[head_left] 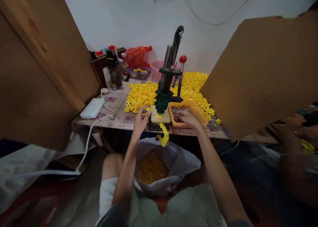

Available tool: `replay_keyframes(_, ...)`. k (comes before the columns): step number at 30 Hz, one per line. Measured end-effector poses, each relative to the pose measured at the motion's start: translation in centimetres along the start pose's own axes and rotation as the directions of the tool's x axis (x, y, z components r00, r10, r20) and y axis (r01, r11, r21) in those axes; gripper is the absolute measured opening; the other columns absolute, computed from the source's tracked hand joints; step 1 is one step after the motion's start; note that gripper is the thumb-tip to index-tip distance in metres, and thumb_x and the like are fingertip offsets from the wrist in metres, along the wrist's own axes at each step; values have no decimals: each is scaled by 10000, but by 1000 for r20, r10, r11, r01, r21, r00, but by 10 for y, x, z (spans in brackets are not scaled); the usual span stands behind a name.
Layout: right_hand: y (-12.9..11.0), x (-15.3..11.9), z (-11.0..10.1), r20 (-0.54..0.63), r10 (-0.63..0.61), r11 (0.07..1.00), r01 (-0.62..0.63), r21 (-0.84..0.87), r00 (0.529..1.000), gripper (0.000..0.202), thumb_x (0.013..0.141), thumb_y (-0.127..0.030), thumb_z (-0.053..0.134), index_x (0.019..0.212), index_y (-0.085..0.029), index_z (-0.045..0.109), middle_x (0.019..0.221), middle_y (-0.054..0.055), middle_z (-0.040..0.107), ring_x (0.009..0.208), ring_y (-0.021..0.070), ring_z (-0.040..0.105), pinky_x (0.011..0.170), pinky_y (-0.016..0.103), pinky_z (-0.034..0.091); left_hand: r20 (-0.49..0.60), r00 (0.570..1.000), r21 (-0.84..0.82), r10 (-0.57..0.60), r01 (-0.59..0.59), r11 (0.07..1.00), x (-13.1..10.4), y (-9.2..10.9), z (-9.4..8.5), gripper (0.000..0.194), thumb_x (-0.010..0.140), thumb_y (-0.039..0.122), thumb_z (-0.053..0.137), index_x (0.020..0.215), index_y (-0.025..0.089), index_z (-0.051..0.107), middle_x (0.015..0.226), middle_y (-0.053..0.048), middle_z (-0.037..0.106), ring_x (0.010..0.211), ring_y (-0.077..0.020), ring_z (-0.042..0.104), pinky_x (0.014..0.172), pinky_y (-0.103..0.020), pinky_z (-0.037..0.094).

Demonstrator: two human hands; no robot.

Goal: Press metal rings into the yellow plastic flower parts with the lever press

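A dark green hand press (164, 98) with a spring and a red-knobbed lever stands at the table's front edge. On its pale base plate (162, 118) a small yellow piece lies under the press head. Just left of the plate, my left hand (142, 118) pinches a small yellow flower-shaped piece. My right hand (186, 117) reaches into the orange basket (197, 113) of small metal parts, fingers bent together; what they hold, if anything, is hidden. Many yellow pieces (142, 94) are heaped behind the press. Below the plate sticks out a yellow curved strip (164, 136).
An open white sack (181, 160) of yellow-orange pieces sits between the knees. Cardboard panels (263, 71) flank both sides. At the left are a white power strip (92, 108) and a dark bottle (115, 73). Another person's arm (291, 154) shows at far right.
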State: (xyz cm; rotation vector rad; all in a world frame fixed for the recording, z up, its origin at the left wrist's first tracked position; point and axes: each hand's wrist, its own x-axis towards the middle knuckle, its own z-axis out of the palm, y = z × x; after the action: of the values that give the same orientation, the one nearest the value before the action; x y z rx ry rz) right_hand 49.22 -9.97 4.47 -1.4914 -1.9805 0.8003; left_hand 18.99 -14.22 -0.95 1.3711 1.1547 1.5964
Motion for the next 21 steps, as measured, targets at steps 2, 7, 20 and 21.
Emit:
replay_keyframes(2, -3, -6, 4, -168, 59, 998, -62, -9, 984, 155, 937, -283, 628, 840, -186, 699, 798, 62, 764, 760, 219, 712, 690, 293, 521, 46, 999, 67, 27, -30, 997, -1, 2, 3, 452, 1008, 540, 707, 1333, 227, 715, 1233, -109, 768, 834, -178, 731, 661, -264, 566)
replay_keyframes(7, -39, -22, 20, -453, -121, 981, 37, -189, 883, 159, 983, -354, 719, 966, -217, 796, 1009, 89, 832, 955, 259, 736, 846, 350, 522, 57, 996, 149, 71, -79, 986, -2, 2, 5, 361, 974, 456, 763, 1247, 221, 788, 1273, -117, 802, 1179, -277, 754, 917, -341, 605)
replay_keyframes(20, -81, -55, 58, -241, -446, 861, 339, -380, 862, 159, 1028, -309, 749, 900, -253, 826, 923, 40, 805, 964, 257, 649, 897, 388, 450, 318, 948, 20, -11, 5, 1000, 0, 12, -8, 468, 921, 508, 780, 1276, 204, 802, 1192, -102, 814, 832, -190, 719, 708, -285, 552)
replay_keyframes(21, -82, -58, 57, -245, -474, 848, 364, -384, 846, 181, 1056, -306, 706, 928, -244, 818, 939, 44, 805, 958, 251, 662, 889, 380, 459, 336, 942, 15, 3, -9, 1000, 0, 12, -9, 451, 914, 500, 792, 1253, 204, 807, 1186, -100, 815, 884, -201, 730, 757, -293, 563)
